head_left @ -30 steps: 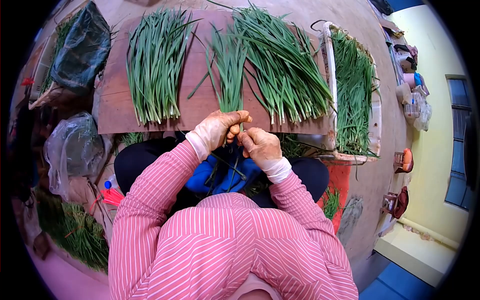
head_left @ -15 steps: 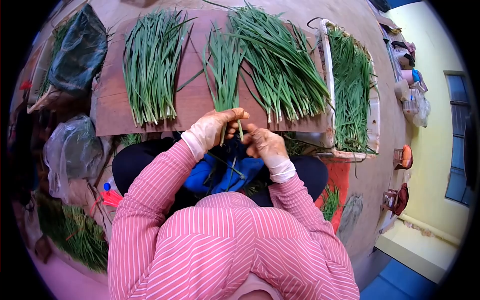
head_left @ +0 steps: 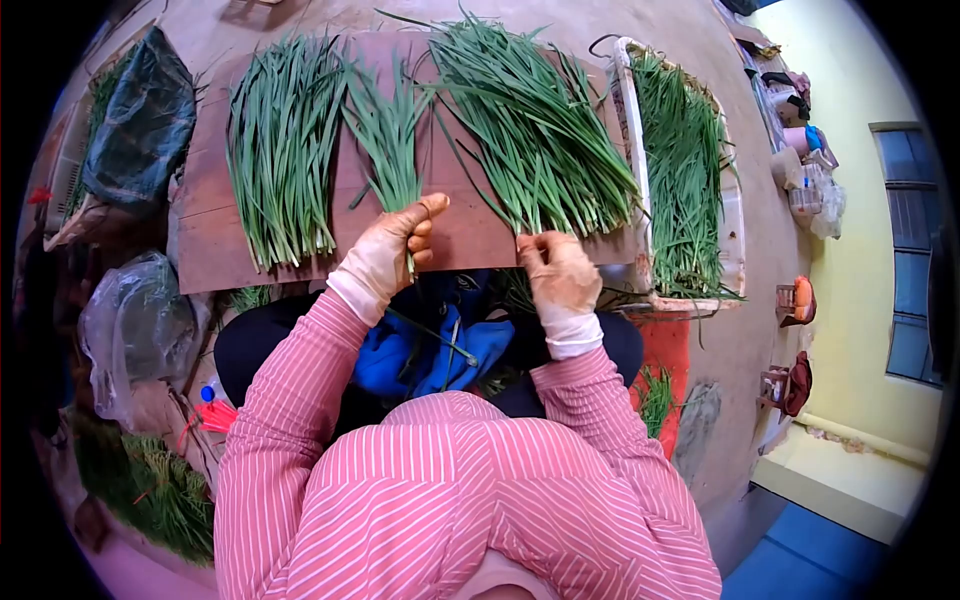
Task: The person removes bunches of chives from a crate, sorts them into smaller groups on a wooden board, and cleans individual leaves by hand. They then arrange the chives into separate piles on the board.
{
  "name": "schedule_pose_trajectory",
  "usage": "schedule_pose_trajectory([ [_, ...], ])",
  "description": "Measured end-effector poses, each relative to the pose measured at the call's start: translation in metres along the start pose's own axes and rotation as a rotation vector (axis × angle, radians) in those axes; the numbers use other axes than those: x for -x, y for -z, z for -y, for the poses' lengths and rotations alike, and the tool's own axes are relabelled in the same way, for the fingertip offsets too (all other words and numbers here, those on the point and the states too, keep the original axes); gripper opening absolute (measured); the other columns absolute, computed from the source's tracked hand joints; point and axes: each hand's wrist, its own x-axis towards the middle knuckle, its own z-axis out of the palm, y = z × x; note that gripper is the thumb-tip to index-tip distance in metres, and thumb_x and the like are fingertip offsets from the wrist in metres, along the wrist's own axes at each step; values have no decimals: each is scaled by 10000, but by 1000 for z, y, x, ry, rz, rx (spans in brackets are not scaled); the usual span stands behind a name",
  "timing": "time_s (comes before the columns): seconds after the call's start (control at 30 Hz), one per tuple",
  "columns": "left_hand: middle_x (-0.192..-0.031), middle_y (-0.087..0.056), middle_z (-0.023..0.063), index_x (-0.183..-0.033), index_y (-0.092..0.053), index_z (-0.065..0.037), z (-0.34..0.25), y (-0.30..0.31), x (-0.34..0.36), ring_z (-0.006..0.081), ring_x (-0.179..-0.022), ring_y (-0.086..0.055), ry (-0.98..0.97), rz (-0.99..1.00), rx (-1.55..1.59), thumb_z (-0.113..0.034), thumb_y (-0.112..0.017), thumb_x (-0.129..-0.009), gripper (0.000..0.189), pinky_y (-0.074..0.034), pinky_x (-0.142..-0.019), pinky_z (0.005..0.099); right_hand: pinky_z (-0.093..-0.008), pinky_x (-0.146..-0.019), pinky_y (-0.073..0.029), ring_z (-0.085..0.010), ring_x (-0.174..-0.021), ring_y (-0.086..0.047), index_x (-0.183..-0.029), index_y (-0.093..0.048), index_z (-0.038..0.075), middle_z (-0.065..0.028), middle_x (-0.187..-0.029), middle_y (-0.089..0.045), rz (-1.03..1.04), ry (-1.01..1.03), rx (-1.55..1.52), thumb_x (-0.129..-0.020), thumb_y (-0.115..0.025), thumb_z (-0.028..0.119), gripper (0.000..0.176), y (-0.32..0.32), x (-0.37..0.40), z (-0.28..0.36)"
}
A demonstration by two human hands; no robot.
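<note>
My left hand point(head_left: 385, 250), in a thin pale glove, is closed around the stem ends of a small bunch of garlic chives point(head_left: 390, 150), whose leaves fan out over the brown board point(head_left: 465, 235). My right hand point(head_left: 565, 285), gloved likewise, is at the board's near edge, its thumb and fingertips pinched at the pale stem ends of the large right pile of garlic chives point(head_left: 540, 130). How many stems it grips is hard to see. Left of the held bunch lies another neat pile of garlic chives point(head_left: 285, 150).
To the right stands a white crate point(head_left: 632, 150) full of greens. A dark green sheet point(head_left: 140, 120) covers another container at left, with a clear plastic bag point(head_left: 125, 330) below it. More greens point(head_left: 160, 500) lie lower left. A red-orange sheet point(head_left: 665, 350) is near my right knee.
My left hand has moved left with the bunch, toward the left pile. My right hand has gone from beside the bunch to the right pile's stem ends. The view has shifted slightly.
</note>
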Motion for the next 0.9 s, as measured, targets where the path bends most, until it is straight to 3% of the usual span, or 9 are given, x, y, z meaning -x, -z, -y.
schedule_pose_trajectory([
  [0.1, -613, -326, -80, -1077, -601, -58, 3, -20, 9, 48, -472, -255, 49, -47, 4, -262, -575, -935, 251, -247, -420, 220, -410, -620, -496, -305, -694, -628, -782, -597, 82, -103, -763, -612, 88, -91, 235, -835, -644, 404, 330, -14, -17, -20],
  [0.23, -685, -461, -59, -1128, -589, -38, 10, -18, 12, 41, -538, -389, 40, 2, -33, -237, -537, -937, 280, -346, -492, 210, -395, -642, -501, -308, -718, -632, -794, -606, 62, -115, -768, -624, 103, 54, 339, -821, -658, 389, 332, -24, -22, -28],
  [0.3, -691, -487, -56, -1131, -591, -47, 13, -14, 11, 45, -550, -418, 52, -6, -43, -247, -557, -933, 283, -359, -500, 207, -383, -634, -503, -312, -712, -634, -833, -637, 42, -139, -802, -651, 193, -174, 21, -826, -660, 360, 319, -8, -15, -11],
  [0.37, -686, -487, -59, -1150, -590, -58, 21, -16, 10, 46, -551, -416, 98, 27, -57, -266, -574, -931, 303, -364, -501, 209, -268, -543, -459, -122, -608, -607, -896, -650, 7, -66, -754, -666, 466, -490, -625, -861, -667, 277, 273, 6, -3, 7],
  [0.43, -617, -406, -78, -1201, -563, -57, 27, -25, 14, 39, -529, -379, 150, 57, -51, -347, -560, -940, 390, -331, -498, 197, -201, -510, -402, -44, -602, -552, -907, -645, 17, -6, -717, -632, 600, -565, -931, -886, -651, 253, 237, 10, 11, 20],
  [0.5, -597, -434, -75, -1160, -574, -64, 24, -35, 20, 47, -528, -401, 182, 176, -122, -359, -558, -939, 369, -324, -488, 196, -178, -519, -372, -37, -569, -486, -918, -619, 42, 12, -727, -609, 720, -563, -960, -903, -630, 244, 203, 10, 16, 27],
  [0.63, -620, -525, -51, -1075, -607, -64, 34, -24, 12, 56, -533, -435, 171, 129, -223, -352, -561, -938, 322, -314, -472, 206, -181, -494, -356, -39, -553, -474, -863, -597, 49, 11, -708, -606, 619, -558, -1038, -909, -624, 238, 197, -11, 26, 25],
  [0.87, -564, -416, -56, -1076, -609, -39, 19, -27, 13, 69, -492, -362, 34, 71, -192, -313, -561, -942, 309, -291, -466, 221, -189, -508, -391, -59, -544, -494, -860, -591, 34, -12, -711, -620, 575, -661, -1210, -918, -587, 173, 152, -24, 39, 18],
  [0.9, -571, -410, -59, -1083, -608, -37, 15, -26, 12, 67, -491, -358, 22, 66, -146, -311, -564, -941, 312, -299, -479, 218, -208, -468, -393, -67, -507, -501, -783, -604, 31, -31, -669, -631, 698, -512, -985, -916, -578, 184, 204, -31, 47, 6],
])
